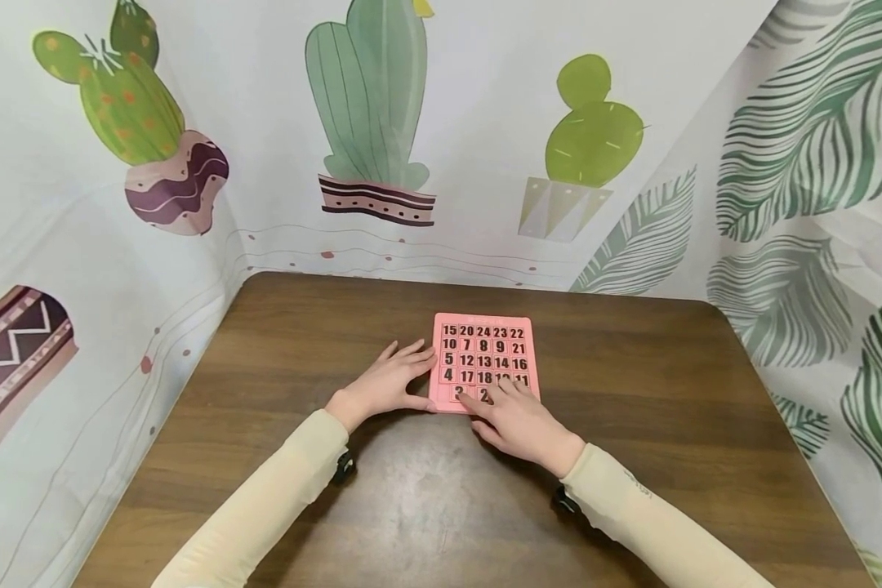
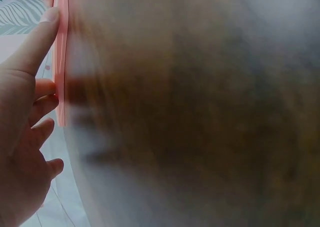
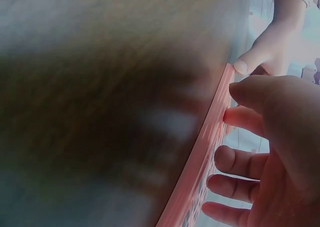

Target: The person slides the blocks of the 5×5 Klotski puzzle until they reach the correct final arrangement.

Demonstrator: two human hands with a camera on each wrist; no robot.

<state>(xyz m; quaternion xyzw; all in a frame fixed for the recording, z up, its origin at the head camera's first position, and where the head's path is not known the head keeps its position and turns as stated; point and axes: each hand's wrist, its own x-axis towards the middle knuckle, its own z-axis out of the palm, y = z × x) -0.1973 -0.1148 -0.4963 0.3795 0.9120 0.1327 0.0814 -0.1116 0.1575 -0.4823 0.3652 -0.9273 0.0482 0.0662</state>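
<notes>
A pink sliding number puzzle [image 1: 483, 321] lies flat on the table, with rows of black-numbered tiles. In its bottom row, the tile marked 3 [image 1: 457, 391] sits between the first and second columns. My left hand [image 1: 385, 384] rests at the puzzle's left side, thumb near the lower left corner and fingertips at the edge. The right hand [image 1: 520, 420] lies over the lower right part, its index fingertip touching the 3 tile and its other fingers hiding some tiles. From the left wrist view, the puzzle's pink edge [image 2: 60, 62] meets the thumb and a finger.
The brown wooden table [image 1: 632, 367] extends around the puzzle on all sides. Behind it hangs a white cloth [image 1: 478, 122] printed with cacti and leaves. Each wrist carries a small black device, such as the one under the left sleeve [image 1: 265, 498].
</notes>
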